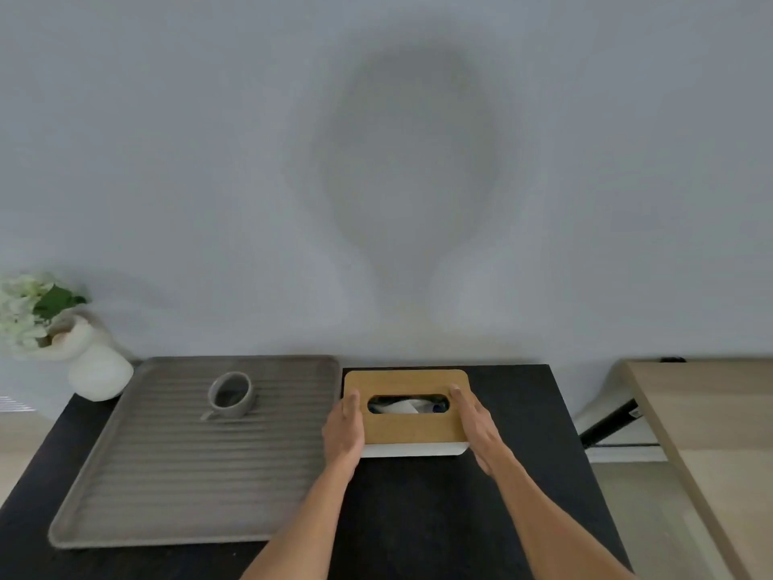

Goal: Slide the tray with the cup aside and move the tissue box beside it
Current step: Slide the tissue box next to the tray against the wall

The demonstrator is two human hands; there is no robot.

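- While the white tissue box with a wooden slotted lid (408, 416) sits just right of the grey ribbed tray (175, 475), no writing is legible.
- Left hand (344, 431) and right hand (477, 424) clasp the box's two ends.
- Grey cup (231, 395) stands on the tray.

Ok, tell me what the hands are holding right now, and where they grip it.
Both hands hold the tissue box by its short ends: left hand on the left end, right hand on the right end.
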